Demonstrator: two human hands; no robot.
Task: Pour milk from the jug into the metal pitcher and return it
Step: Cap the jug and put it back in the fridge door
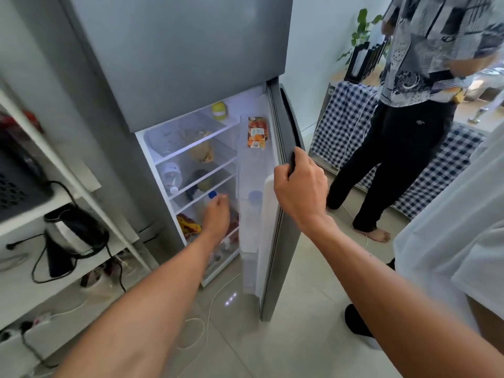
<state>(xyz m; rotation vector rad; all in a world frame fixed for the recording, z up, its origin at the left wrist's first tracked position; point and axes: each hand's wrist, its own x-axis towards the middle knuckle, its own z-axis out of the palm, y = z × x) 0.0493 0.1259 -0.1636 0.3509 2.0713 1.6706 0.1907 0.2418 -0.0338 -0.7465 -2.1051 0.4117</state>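
a: where's the milk jug [211, 199]?

b: i'd say it's the blue-capped white container on a lower shelf of the fridge [191, 165], partly hidden behind the left hand [216, 215]. no metal pitcher in view.

a: does that hand have it?

b: can't tell. the fingers are curled right at the cap, and it's blurred.

a: and the right hand [298, 186]?

b: wrapped around the edge of the fridge door [283, 241], holding it open.

a: advice?

b: grip the jug's body rather than the cap, lift it clear of the shelf above, keep the door wide, and mind the person [409, 110] standing close behind it.
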